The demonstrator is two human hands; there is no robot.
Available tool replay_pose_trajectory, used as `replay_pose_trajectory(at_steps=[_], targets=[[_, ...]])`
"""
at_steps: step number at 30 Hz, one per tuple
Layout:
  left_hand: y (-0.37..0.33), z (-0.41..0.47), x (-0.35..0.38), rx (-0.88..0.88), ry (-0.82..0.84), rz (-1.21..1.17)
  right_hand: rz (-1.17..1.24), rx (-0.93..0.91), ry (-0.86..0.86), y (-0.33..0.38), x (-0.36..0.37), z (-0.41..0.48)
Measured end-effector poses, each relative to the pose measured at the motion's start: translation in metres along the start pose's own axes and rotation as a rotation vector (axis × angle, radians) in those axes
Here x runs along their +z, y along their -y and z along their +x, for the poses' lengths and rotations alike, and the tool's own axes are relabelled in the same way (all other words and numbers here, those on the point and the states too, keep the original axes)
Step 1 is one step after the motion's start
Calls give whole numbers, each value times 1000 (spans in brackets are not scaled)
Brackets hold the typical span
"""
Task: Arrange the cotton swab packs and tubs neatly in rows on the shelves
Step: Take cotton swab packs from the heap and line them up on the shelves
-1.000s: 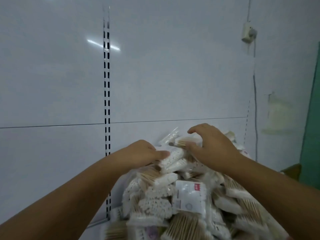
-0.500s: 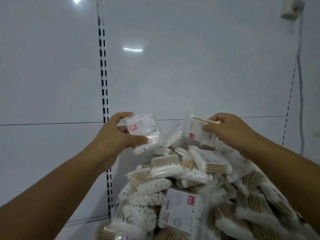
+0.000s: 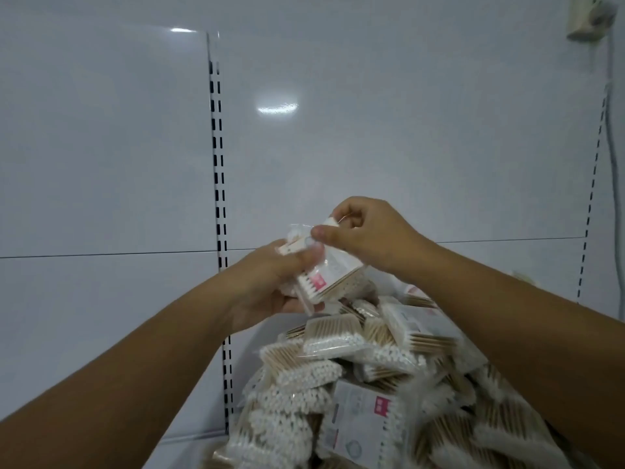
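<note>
A big heap of clear cotton swab packs (image 3: 365, 384) with wooden sticks and white tips fills the lower right. Above its top, my left hand (image 3: 270, 286) holds a small stack of packs (image 3: 333, 277) with pink labels, thumb across the front. My right hand (image 3: 365, 231) pinches the top edge of the same stack from above. Both hands meet in front of the white shelf back panel. No tubs are in view.
The white back panel (image 3: 372, 147) has a slotted upright (image 3: 218, 184) at centre left and another slotted upright (image 3: 590, 198) at the right. A grey cable (image 3: 614, 137) runs down from a wall socket (image 3: 588, 18) at the top right. No shelf board shows.
Each hand lifted a pack from the heap. The hands have come together, so the packs now form one stack held by both. The camera view shifted upward and to the left.
</note>
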State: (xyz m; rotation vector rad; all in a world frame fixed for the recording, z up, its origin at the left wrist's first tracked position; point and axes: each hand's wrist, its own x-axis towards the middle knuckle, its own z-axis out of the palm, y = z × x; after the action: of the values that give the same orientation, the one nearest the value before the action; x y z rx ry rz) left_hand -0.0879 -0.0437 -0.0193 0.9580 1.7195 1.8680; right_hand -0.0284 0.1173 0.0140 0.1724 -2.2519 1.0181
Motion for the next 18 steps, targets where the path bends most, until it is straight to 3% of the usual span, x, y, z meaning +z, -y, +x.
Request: replay_pose_trajectory(at_steps=[4, 8, 11, 13, 15, 16, 18], targets=[[12, 1, -18, 53, -158, -153, -106, -49, 18, -15, 0, 11], [20, 0, -34, 53, -250, -211, -875, -4, 401, -47, -16, 9], [26, -3, -34, 82, -280, -193, -946, -60, 303, -56, -18, 7], [29, -8, -34, 104, -325, -176, -841, -93, 95, -55, -33, 12], [32, -17, -39, 123, -388, -179, -412, -61, -89, -42, -40, 17], [33, -23, -41, 131, -429, -170, -114, -48, -98, -32, -36, 16], [35, -35, -44, 141, -492, -160, 303, -49, 66, -7, -14, 11]])
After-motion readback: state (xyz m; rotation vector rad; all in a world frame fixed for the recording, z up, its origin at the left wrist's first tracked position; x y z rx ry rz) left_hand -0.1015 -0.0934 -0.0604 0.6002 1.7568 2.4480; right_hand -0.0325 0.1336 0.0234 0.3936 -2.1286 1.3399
